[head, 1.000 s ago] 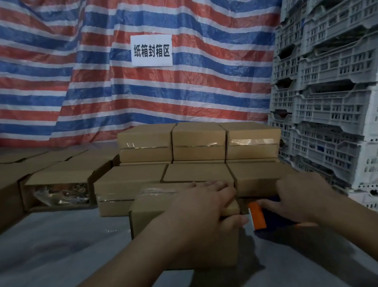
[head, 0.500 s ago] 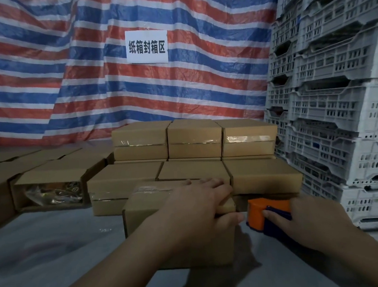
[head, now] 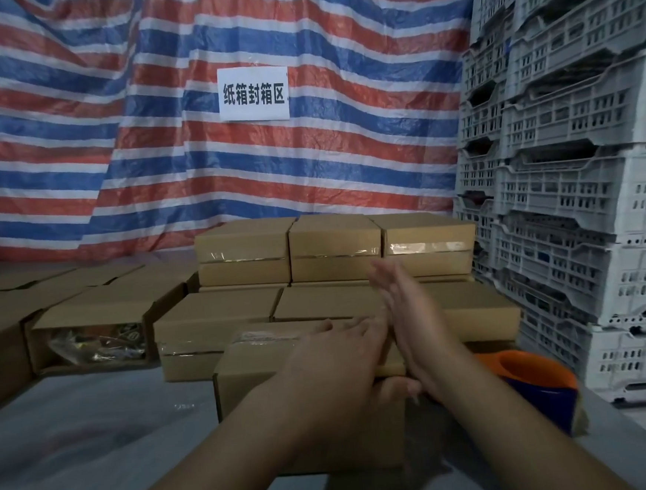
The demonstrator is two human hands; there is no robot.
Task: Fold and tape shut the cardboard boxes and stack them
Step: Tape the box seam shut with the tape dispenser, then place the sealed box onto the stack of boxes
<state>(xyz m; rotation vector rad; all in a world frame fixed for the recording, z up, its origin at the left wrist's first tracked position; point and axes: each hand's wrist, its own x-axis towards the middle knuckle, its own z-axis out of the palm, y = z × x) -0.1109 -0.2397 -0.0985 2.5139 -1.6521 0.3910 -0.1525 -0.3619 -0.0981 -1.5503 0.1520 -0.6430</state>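
Cardboard, plain and matte: the near box (head: 270,380) lies under the left hand (head: 346,363), a flat spread grip. Right hand (head: 417,330) stands edgewise, fingers straight, empty. Orange tape dispenser (head: 533,379) sits right; taped stacked boxes (head: 333,248) beyond.

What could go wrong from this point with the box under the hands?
The right hand, fingers straight, is on edge by the near box; whether its tape seam is pressed down is hidden, so it might lift. The tape dispenser lies beside the right forearm and could get knocked. Only the left hand rests on the box, so it could slide on the smooth sheet.
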